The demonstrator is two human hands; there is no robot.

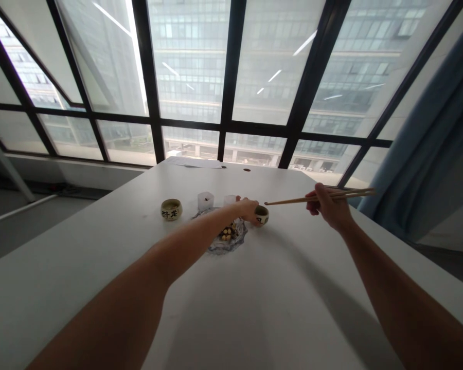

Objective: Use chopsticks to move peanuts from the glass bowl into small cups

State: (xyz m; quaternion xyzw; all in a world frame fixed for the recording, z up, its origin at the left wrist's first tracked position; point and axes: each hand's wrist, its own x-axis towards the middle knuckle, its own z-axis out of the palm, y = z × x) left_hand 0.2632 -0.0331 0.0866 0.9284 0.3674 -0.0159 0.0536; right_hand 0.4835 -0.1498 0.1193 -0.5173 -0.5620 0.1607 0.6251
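Observation:
My left hand (250, 209) is closed around the side of a small cream cup (262, 217) with dark characters on it. In my right hand (327, 204) is a pair of chopsticks (293, 200), pointing left. A small dark piece (266, 203) shows at their tips, just above the cup's rim; its kind is too small to make out. Under my left forearm lies a scalloped glass plate (223, 251), partly hidden. Small yellowish and dark pieces (227, 234) are on it.
A second cream cup (171, 210) with dark characters stands to the left. Behind the plate are two small whitish containers, one at left (206, 200) and one at right (229, 199). Papers (193, 163) lie at the white table's (111, 246) far edge, near windows. A blue curtain (428, 139) hangs right.

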